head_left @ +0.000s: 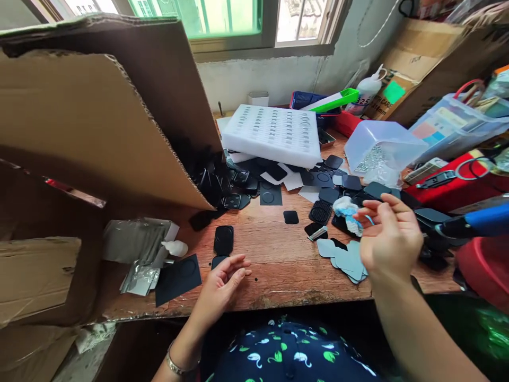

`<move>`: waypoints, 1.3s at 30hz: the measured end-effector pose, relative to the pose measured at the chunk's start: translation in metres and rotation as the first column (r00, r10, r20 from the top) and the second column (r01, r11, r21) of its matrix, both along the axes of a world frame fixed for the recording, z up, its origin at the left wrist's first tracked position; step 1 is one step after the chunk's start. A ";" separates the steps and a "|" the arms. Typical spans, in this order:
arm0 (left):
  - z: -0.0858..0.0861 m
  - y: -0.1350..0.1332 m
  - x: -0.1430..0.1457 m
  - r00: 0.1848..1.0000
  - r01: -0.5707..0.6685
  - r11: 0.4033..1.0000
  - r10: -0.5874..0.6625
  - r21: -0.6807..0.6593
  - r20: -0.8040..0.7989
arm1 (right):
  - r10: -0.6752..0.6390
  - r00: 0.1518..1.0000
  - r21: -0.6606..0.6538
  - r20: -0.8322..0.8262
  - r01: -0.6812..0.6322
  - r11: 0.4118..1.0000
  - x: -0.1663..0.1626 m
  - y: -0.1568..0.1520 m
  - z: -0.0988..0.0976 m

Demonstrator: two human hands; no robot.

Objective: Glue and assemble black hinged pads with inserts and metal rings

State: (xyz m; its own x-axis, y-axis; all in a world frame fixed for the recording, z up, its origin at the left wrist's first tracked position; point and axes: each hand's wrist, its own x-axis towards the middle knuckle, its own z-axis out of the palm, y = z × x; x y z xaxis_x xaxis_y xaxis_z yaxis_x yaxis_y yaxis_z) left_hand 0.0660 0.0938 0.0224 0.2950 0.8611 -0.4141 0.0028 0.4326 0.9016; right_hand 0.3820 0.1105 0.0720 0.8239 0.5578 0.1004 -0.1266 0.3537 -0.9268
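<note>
My left hand (228,278) rests near the front of the wooden table, its fingers loosely bent and apart, with nothing seen in them. Partly behind its fingertips lies a dark square piece (218,261), and just beyond that a black rounded case-like piece (223,240). On the right, my right hand (392,236) is raised over the table with fingers half curled and apart. Close to its fingertips is a crumpled white and blue cloth (348,212); whether they touch cannot be made out. Grey rounded plates (348,261) lie in a loose stack left of that wrist.
A white foam tray (274,132) with rows of small slots sits at the back. Cardboard (99,116) walls the left side. Black pieces (320,212) are scattered at centre right. A translucent bin (382,146) lies tipped, with small metal parts inside. A blue-handled tool (485,218) juts in from the right.
</note>
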 end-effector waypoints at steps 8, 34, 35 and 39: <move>-0.001 -0.005 -0.008 0.996 -0.083 0.997 0.083 -0.005 0.037 | 0.745 0.654 -0.578 -0.136 -0.663 0.476 -0.158 0.114 -0.046; 0.009 -0.015 0.051 0.958 0.107 0.992 -0.086 -0.063 0.273 | 0.759 0.585 -0.565 0.286 -0.537 0.626 -0.097 -0.031 -0.041; 0.012 -0.018 0.048 0.954 0.167 0.984 -0.145 -0.063 0.262 | 0.757 0.564 -0.567 0.330 -0.523 0.636 -0.098 -0.021 -0.040; 0.017 -0.032 0.035 0.933 0.301 0.944 -0.262 -0.133 0.249 | 0.755 0.603 -0.553 0.257 -0.549 0.627 -0.096 0.018 -0.041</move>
State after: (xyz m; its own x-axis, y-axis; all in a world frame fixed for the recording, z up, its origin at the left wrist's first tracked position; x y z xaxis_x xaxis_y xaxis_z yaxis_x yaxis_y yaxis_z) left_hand 0.1010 0.0623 0.0398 0.6167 0.6537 -0.4385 -0.0476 0.5870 0.8082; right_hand 0.2859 0.1284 0.0306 0.1324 0.9910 -0.0173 0.2653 -0.0522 -0.9627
